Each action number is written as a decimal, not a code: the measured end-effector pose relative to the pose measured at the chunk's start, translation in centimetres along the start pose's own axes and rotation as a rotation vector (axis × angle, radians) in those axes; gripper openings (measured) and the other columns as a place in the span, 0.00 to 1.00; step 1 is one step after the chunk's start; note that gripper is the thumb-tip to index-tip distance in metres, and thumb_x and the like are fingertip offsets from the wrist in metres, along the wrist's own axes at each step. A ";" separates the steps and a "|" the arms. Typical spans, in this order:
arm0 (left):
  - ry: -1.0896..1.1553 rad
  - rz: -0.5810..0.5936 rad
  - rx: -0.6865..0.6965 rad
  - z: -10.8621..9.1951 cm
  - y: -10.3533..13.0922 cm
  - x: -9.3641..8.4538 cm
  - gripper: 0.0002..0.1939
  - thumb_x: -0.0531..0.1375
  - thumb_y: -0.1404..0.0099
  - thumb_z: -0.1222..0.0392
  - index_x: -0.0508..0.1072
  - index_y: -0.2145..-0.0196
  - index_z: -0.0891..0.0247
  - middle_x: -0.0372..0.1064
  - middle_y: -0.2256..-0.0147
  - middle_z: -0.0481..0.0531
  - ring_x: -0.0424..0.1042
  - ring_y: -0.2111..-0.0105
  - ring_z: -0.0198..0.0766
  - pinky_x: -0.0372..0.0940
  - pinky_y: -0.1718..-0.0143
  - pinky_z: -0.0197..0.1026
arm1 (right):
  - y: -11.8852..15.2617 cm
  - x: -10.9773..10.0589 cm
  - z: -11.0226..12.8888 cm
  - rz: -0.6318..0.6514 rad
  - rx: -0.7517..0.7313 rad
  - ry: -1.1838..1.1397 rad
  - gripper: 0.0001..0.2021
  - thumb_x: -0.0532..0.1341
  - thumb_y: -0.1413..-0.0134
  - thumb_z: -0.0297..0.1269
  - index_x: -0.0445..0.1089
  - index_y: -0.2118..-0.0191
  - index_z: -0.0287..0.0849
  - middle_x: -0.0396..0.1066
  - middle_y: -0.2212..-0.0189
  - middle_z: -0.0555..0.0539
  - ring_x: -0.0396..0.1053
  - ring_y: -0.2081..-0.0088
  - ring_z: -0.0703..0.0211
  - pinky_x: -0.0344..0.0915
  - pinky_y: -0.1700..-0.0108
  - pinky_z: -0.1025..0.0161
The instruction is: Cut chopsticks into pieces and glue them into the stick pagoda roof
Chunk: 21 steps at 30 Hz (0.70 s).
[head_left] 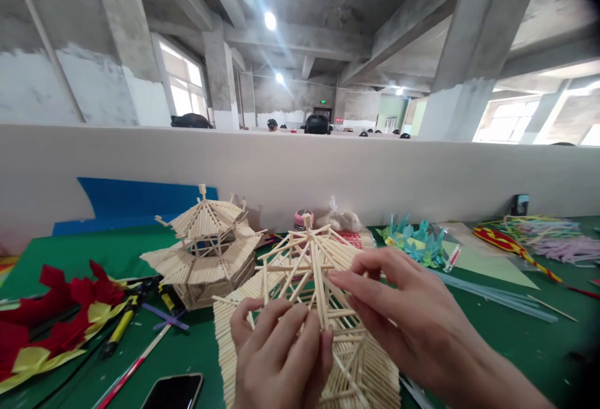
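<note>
A half-open pavilion model (307, 243) made of thin wooden sticks stands right in front of me, its roof frame bare on the near side. My left hand (285, 353) is curled at the lower edge of this roof, its fingertips closed around the low end of a wooden stick (320, 293). Higher up on the right, my right hand (407, 309) pinches at the same roof frame with thumb and fingers together; what lies between the fingertips is partly hidden. A finished-looking stick pavilion (206, 234) with two roof tiers stands behind to the left.
Red and yellow paper pieces (60, 315), a yellow-black cutter (122, 328) and a phone (173, 391) lie left. Blue paper flowers (417, 240), translucent glue sticks (497, 294) and coloured strips (548, 234) lie right. A white partition (300, 168) borders the green table at the back.
</note>
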State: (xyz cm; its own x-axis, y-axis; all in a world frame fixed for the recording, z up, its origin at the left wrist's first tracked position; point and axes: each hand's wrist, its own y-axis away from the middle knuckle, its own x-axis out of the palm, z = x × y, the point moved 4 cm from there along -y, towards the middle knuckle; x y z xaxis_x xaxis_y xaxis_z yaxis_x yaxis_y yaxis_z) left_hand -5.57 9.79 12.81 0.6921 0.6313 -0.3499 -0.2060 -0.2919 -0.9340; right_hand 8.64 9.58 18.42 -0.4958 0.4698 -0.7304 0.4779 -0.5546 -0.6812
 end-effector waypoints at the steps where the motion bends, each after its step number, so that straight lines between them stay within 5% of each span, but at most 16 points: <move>1: 0.004 0.003 -0.006 0.0 0.0 0.0 0.05 0.62 0.51 0.70 0.71 0.74 0.64 0.73 0.76 0.50 0.68 0.73 0.40 0.53 0.63 0.52 | -1.0 0.0 -0.2 0.081 -0.070 0.059 0.13 0.53 0.46 0.30 0.65 0.55 0.48 0.66 0.66 0.48 0.61 0.66 0.60 0.60 0.65 0.61; 5: 0.008 -0.010 -0.008 -0.1 0.1 0.1 0.05 0.62 0.51 0.70 0.71 0.74 0.65 0.73 0.76 0.51 0.67 0.73 0.41 0.53 0.63 0.52 | -3.6 0.3 -0.1 0.335 -0.345 0.228 0.09 0.52 0.44 0.30 0.67 0.62 0.47 0.63 0.69 0.49 0.57 0.67 0.60 0.54 0.66 0.62; 11: -0.007 0.030 0.010 -0.1 0.1 0.0 0.07 0.62 0.51 0.71 0.72 0.72 0.64 0.74 0.74 0.53 0.67 0.72 0.42 0.53 0.64 0.53 | -5.3 0.7 1.4 0.500 -0.646 0.295 0.12 0.53 0.45 0.32 0.69 0.76 0.44 0.64 0.71 0.50 0.56 0.67 0.58 0.51 0.67 0.58; 21: 0.006 0.065 -0.003 0.0 0.2 0.1 0.04 0.61 0.51 0.71 0.70 0.77 0.65 0.71 0.78 0.53 0.65 0.73 0.41 0.53 0.66 0.51 | -6.5 2.0 2.6 0.550 -0.799 0.222 0.13 0.57 0.49 0.29 0.66 0.82 0.44 0.67 0.75 0.51 0.57 0.69 0.59 0.49 0.71 0.59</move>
State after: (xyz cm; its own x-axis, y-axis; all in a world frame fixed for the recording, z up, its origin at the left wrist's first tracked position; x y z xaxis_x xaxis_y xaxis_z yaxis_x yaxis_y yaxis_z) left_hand -5.57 9.80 12.57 0.6814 0.6065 -0.4097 -0.2487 -0.3345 -0.9090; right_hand 2.69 12.36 21.50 0.0492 0.4495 -0.8919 0.9890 -0.1468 -0.0194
